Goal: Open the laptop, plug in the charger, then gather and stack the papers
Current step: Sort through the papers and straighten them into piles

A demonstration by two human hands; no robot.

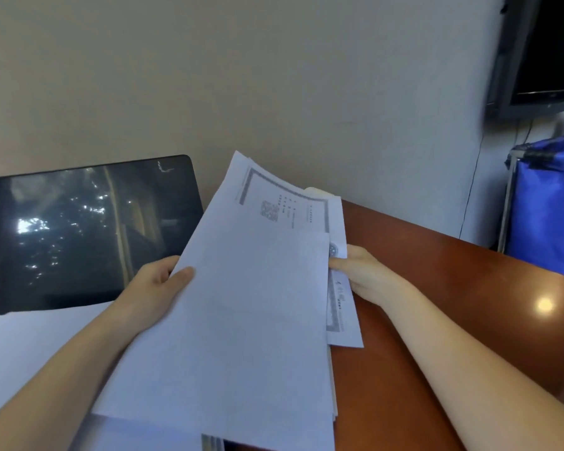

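Observation:
I hold a loose bundle of white papers [241,304] above the desk, a blank sheet on top and printed sheets fanned out behind it. My left hand [157,288] grips the bundle's left edge, thumb on the top sheet. My right hand [362,271] pinches the right edge, where a printed sheet sticks out. The laptop [79,236] stands open at the left, its dark screen reflecting light. Its keyboard and the charger are hidden or out of view.
The reddish-brown desk [453,304] runs to the right with a bright glare spot. More white paper [23,346] lies below the laptop screen. A blue bag on a metal frame [547,209] and a dark monitor [541,53] stand at the right wall.

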